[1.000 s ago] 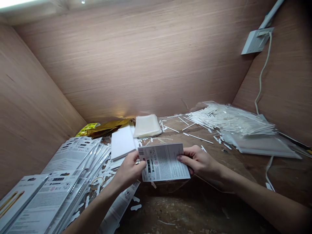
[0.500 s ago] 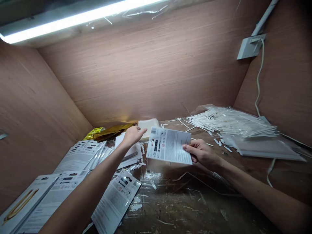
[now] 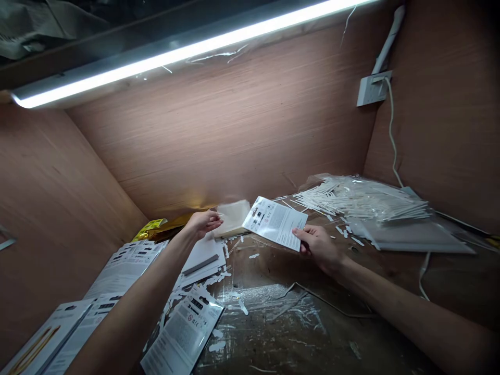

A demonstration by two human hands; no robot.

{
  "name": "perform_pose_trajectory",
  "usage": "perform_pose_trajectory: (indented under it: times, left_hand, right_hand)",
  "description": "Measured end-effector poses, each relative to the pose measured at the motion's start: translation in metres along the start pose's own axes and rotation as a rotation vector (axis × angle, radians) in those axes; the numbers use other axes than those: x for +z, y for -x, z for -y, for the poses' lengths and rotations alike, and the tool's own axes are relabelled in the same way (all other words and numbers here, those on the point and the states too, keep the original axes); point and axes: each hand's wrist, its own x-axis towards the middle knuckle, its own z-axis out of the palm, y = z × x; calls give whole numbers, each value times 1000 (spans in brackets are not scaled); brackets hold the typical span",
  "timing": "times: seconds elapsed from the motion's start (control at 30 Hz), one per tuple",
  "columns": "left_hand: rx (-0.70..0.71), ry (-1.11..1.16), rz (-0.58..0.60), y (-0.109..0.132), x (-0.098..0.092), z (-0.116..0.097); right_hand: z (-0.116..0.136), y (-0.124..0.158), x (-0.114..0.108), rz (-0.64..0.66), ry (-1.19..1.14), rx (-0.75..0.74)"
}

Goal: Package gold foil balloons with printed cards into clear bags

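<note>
Tabletop (image 3: 312,338) beneath held card (image 3: 275,223), print (image 3: 283,228) illegible

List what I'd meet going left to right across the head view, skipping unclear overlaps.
Card with gold shapes, yellow packet, left hand, pale stack, held printed card, right hand, white cord.

Head view: from the person's head, facing forward and down.
Plywood back wall (image 3: 219,140): straight ahead at 12 o'clock.
Forearms (image 3: 152,289): near the lens, in frame from 7 and 4 o'clock.
Tube light (image 3: 195,50): crossing the top, 10 to 1 o'clock.
</note>
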Motion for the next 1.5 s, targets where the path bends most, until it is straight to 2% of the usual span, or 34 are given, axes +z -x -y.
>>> perform_pose_trajectory:
  times: [0.1, 0.23, 0.4, 0.53, 0.67, 0.77, 0.9, 0.97, 1.17, 1.27, 1.4, 1.5]
  left_hand:
    - [24, 228, 44, 15, 5, 4]
    - [71, 465, 73, 48, 19, 15]
    - [96, 627, 136, 90, 33, 29]
    - [134, 671, 124, 116, 35, 39]
    - [144, 662, 150, 141, 45, 55]
    - [110, 549, 323, 156, 52, 66]
    - [-41, 518, 796, 159, 47, 70]
    - [-76, 556, 882, 157, 44, 70]
    - [-89, 434, 735, 165, 59, 73]
    - [-81, 473, 613, 166, 62, 73]
    - [-29, 623, 347, 154, 48, 68]
    - [33, 792, 176, 142, 34, 64]
  right_hand:
    - [1, 6, 5, 131, 51, 48]
    - [-2, 13, 12, 312, 101, 112]
    - [-9, 16, 11, 446, -78, 236]
    - [-5, 19, 4, 479, -240, 288]
    - [4, 23, 15, 396, -344, 213]
    - [8, 23, 31, 327, -327, 155]
    - [10, 24, 40, 280, -233, 157]
    - [12, 25, 39, 307, -204, 140]
    - [16, 30, 41, 404, -146, 92]
    - [18, 30, 38, 378, -101, 42]
    - [24, 22, 13, 271, 121, -79]
    - [27, 15, -5, 402, 279, -54]
